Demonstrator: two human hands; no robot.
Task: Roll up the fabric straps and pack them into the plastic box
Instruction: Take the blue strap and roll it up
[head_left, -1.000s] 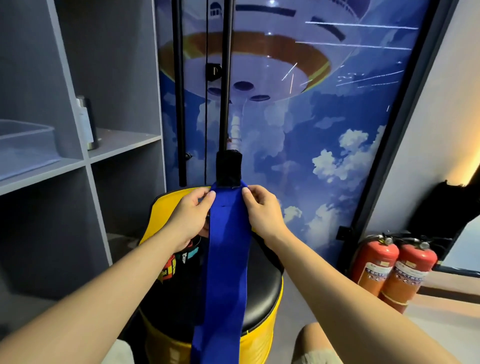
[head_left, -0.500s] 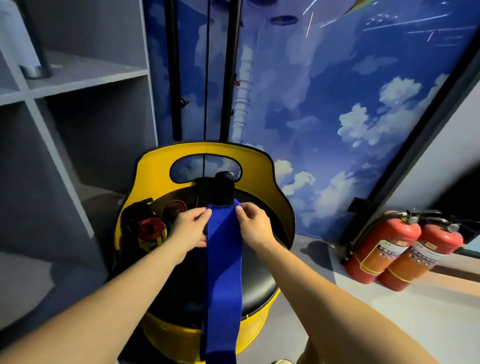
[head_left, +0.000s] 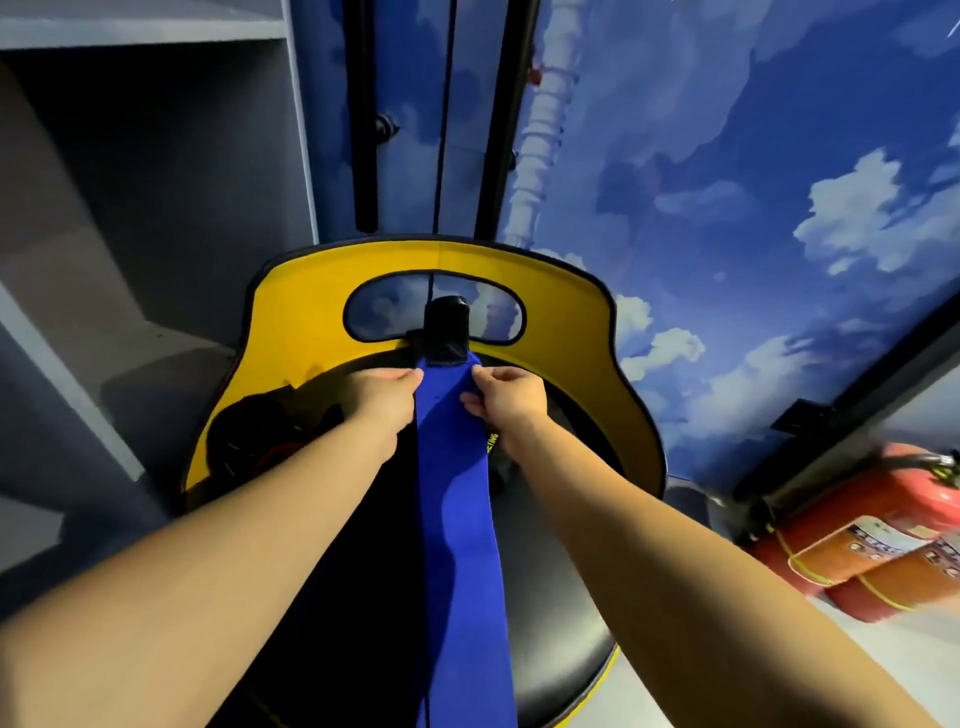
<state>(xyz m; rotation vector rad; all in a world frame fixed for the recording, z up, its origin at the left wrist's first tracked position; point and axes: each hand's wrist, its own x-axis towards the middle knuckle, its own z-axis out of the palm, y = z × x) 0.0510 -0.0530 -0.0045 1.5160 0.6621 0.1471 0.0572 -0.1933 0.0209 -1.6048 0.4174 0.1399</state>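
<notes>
Now, near first: blue strap (head_left: 457, 519) trailing long and flat down the middle toward the camera, tail leaving the bottom of view, nothing rolled yet. Further out, left hand (head_left: 379, 397) pinching the strap's left edge, right hand (head_left: 506, 400) pinching the right edge, both just short of the black end tab (head_left: 445, 332). Beyond that, strap end lying over the black seat (head_left: 550, 597) of the yellow chair (head_left: 587, 332). Likely step: starting the roll at the tab end. Best done by folding the tab tight over first, keeping both edges level so the coil stays square, feeding the tail with light tension, no twist. Other straps look heaped at seat left (head_left: 265, 441), too dark to tell. Box not in view. Extinguishers (head_left: 857, 545) far right.
</notes>
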